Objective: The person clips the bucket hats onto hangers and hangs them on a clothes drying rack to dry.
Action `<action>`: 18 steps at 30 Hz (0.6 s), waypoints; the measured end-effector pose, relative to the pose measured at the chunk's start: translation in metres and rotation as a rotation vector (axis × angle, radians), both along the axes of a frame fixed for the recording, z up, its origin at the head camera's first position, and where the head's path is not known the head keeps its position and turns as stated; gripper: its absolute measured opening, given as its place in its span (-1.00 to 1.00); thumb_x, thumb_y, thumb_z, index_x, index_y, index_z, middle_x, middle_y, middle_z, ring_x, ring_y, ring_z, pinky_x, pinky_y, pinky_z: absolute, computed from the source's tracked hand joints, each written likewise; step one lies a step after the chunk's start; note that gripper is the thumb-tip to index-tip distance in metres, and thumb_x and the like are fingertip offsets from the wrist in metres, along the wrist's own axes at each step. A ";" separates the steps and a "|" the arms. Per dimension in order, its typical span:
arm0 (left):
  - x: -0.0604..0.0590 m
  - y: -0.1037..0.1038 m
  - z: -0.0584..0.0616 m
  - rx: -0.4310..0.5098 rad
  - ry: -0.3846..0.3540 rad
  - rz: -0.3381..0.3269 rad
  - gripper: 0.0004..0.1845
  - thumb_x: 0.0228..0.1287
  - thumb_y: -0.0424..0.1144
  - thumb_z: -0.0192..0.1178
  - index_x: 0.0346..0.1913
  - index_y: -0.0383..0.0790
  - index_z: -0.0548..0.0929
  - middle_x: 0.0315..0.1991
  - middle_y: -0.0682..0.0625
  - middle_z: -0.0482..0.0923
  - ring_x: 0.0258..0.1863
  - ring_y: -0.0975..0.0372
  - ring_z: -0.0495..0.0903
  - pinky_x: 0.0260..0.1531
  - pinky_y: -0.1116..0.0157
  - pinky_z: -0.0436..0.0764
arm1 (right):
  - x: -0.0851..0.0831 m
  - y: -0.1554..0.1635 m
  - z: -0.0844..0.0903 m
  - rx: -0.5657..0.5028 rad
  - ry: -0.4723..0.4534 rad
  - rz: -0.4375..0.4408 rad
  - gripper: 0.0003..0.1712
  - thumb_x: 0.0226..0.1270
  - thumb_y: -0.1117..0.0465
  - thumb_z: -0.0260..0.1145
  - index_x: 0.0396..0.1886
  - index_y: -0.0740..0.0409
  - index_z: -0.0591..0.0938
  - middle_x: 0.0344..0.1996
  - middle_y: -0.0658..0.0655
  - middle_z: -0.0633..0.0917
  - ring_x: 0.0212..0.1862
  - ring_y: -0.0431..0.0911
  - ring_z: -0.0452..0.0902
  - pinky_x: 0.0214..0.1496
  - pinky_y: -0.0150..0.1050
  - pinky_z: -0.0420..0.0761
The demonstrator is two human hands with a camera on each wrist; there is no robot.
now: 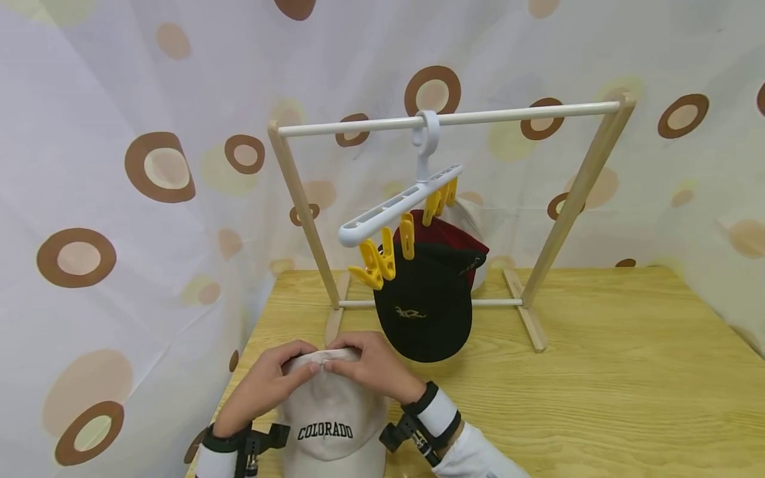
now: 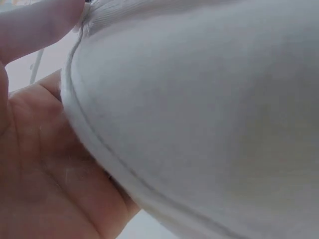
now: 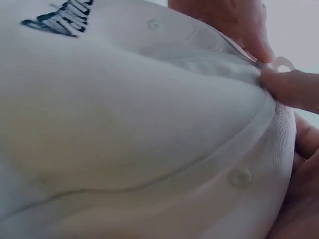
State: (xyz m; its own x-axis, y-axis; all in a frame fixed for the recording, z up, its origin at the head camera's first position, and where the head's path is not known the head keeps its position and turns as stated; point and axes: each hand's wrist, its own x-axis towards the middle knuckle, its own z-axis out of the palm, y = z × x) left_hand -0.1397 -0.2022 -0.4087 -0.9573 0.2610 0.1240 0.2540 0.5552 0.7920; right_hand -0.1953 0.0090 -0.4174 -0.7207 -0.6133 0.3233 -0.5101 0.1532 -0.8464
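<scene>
Spotted curtains hang behind a wooden table [image 1: 597, 372], where a small wooden rack [image 1: 454, 119] carries a white peg hanger [image 1: 400, 206] with yellow pegs [image 1: 382, 255]; a black and dark red cap [image 1: 430, 299] hangs clipped from one of them. At the near edge of the table sits a white cap [image 1: 331, 411] lettered COLORADO, held up off the wood between both hands. It looks light and soft — plain cloth that gives under the fingers, with only the brim likely to be stiff — so the seamed rear edge, where it is taken now, seems the sound place to hold it. The left hand [image 1: 269, 378] and right hand [image 1: 370, 365] meet at the cap's far edge, each pinching the rim between thumb and curled fingers, wrists low and turned inward — the left palm cups the crown from outside in the left wrist view.
</scene>
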 end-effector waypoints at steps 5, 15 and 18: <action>0.005 0.003 0.005 0.041 -0.004 -0.043 -0.86 0.42 -0.11 0.20 -0.09 -0.01 0.70 -0.19 0.02 0.68 -0.30 0.37 0.57 -0.27 0.39 0.56 | 0.005 0.008 0.007 -0.022 0.008 0.013 -0.89 0.32 0.17 0.38 -0.28 0.09 0.76 -0.32 0.08 0.76 -0.31 -0.33 0.51 -0.23 -0.44 0.54; 0.020 0.014 0.021 0.022 0.046 -0.093 -0.90 0.40 -0.15 0.21 -0.14 -0.03 0.70 -0.31 0.04 0.68 -0.43 0.40 0.54 -0.41 0.37 0.57 | 0.016 0.024 0.022 -0.017 0.020 0.033 -0.90 0.33 0.15 0.37 -0.31 0.05 0.75 -0.33 0.04 0.76 -0.28 -0.34 0.53 -0.13 -0.43 0.56; 0.024 0.017 0.022 0.030 0.057 -0.093 -0.92 0.39 -0.18 0.23 -0.15 -0.03 0.69 -0.30 0.04 0.69 -0.42 0.41 0.54 -0.41 0.36 0.57 | 0.019 0.027 0.024 -0.016 0.031 0.035 -0.90 0.33 0.14 0.37 -0.32 0.04 0.75 -0.35 0.03 0.74 -0.29 -0.34 0.52 -0.16 -0.44 0.55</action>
